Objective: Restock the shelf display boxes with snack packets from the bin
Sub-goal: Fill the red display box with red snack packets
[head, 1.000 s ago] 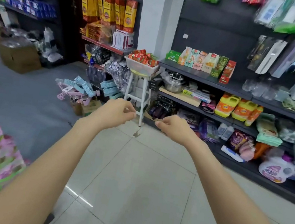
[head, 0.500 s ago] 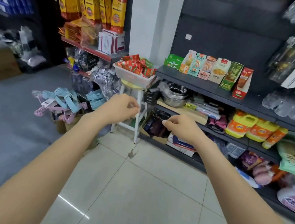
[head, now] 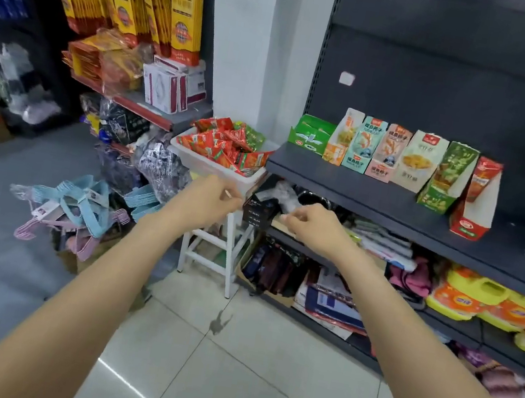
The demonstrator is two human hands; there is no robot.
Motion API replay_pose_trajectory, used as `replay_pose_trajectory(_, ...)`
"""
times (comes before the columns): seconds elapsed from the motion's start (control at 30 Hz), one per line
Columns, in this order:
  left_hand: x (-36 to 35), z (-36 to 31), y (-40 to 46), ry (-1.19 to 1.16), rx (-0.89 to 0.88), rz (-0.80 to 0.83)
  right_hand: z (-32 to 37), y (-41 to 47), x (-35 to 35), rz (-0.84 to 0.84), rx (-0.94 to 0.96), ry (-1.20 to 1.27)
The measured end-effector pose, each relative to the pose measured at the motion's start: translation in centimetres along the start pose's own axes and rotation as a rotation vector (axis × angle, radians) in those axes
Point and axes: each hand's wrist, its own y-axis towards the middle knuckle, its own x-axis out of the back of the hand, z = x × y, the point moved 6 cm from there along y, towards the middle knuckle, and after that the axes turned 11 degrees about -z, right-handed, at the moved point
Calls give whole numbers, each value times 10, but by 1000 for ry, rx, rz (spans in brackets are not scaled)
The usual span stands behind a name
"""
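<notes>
Both hands empty, fingers loosely curled: left hand [head: 210,199], right hand [head: 314,225]. Bin [head: 211,166] of snack packets [head: 228,144] just beyond left hand, slightly above; left nearer. Display boxes [head: 396,158] on shelf [head: 376,197], up-right of right hand.

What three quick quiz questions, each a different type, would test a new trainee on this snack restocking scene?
1. True or false: the white bin of snack packets sits on a white stool.
2. Multiple choice: the display boxes stand on A) the floor, B) the top dark shelf, C) the stool.
3. Fill in: the left hand and right hand hold ____ packets.

Key: 1 true; 2 B; 3 no.
</notes>
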Motion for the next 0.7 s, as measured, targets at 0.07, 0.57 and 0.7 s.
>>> replay_pose_trajectory(0.07, -3, 11, 36, 7, 12, 54, 0, 41, -4, 3, 15, 9)
replay_pose_trajectory(0.57, 22, 139, 304, 4, -10, 92, 34, 319, -70, -36, -94, 74)
replay_pose_trajectory(0.7, 19, 174, 357, -52, 28, 123, 41, 379, -84, -59, -99, 98)
